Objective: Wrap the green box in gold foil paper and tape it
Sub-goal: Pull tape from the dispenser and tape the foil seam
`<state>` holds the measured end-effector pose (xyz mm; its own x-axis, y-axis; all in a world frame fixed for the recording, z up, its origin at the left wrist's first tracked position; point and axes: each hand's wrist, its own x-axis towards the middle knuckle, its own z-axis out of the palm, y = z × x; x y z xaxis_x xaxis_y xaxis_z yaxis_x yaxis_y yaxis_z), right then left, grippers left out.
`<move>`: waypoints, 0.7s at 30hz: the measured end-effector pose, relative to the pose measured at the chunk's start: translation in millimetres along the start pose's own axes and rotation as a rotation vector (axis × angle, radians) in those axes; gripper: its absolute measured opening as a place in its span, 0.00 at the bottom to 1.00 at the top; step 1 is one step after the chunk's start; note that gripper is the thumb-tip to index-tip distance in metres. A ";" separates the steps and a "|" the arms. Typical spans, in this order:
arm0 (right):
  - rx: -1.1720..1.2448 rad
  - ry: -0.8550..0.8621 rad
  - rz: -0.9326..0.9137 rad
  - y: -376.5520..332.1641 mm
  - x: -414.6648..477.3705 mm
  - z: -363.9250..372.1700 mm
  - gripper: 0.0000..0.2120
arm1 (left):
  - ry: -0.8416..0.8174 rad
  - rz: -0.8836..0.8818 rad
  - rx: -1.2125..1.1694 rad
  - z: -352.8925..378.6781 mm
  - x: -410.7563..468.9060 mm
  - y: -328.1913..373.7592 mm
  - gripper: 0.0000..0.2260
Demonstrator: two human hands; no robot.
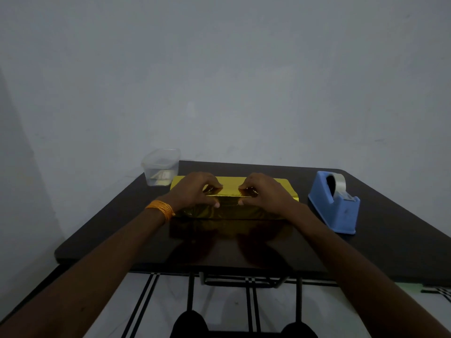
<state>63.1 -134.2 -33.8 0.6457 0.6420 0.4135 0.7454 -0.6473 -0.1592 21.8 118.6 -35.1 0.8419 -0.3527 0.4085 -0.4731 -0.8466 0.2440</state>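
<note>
— Where is the package?

— Around the middle of the dark bench (380,242), towards its far side. It is a long block covered in gold foil paper (229,212). The green box itself is hidden under the foil.

— Which way does it run?

— Its long axis lies left to right across the bench, roughly parallel to the near edge. One end points at the clear plastic tub (161,170) on the far left corner. The other end points at the blue tape dispenser (334,212). One long side faces the person, and it lies flat.

— And the hands?

— Both are on top of it, close together near the middle but not touching each other. The left hand (194,191) has its fingers curled down on the far side of a raised fold, with the thumb on the near side. The right hand (266,191) mirrors it. Each pinches the foil ridge that runs along the top, in line with the long axis.

— Anything on the wrists?

— An orange thread band (161,209) on the left one.

— What about the dispenser?

— It stands near the package's right end, apart from it, with a roll of clear tape (341,185) in it. The tub holds something pale that I cannot make out.
</note>
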 end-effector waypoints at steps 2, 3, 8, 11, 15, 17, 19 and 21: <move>0.004 -0.003 0.004 -0.8 0.0 2.3 0.21 | 0.013 0.003 -0.002 2.5 -3.0 -0.8 0.25; -0.001 -0.007 0.007 -1.3 -0.5 2.8 0.22 | 0.013 -0.006 -0.010 3.3 -3.8 -1.0 0.25; -0.028 -0.028 0.015 -6.9 0.4 -0.3 0.21 | -0.050 -0.030 0.015 -0.7 -1.1 5.4 0.25; -0.025 -0.050 0.008 -8.8 0.0 -2.9 0.21 | -0.047 -0.044 0.040 -4.6 1.3 12.1 0.25; 0.120 -0.017 0.046 -7.5 -4.0 -8.6 0.27 | 0.048 -0.064 0.029 -10.4 0.6 18.7 0.23; 0.153 0.014 0.048 -5.5 -6.8 -11.8 0.25 | 0.083 -0.045 0.013 -13.2 1.2 23.9 0.22; 0.158 0.054 0.052 -2.3 -11.4 -17.0 0.21 | 0.125 -0.026 -0.004 -14.6 4.5 32.0 0.23; 0.151 0.128 0.078 1.3 -18.5 -25.3 0.15 | 0.166 -0.015 -0.030 -13.3 12.7 43.8 0.21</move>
<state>47.9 -157.3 -18.9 0.6830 0.5290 0.5036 0.7169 -0.6174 -0.3237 8.3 82.4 -7.6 0.7956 -0.2667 0.5439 -0.4700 -0.8382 0.2766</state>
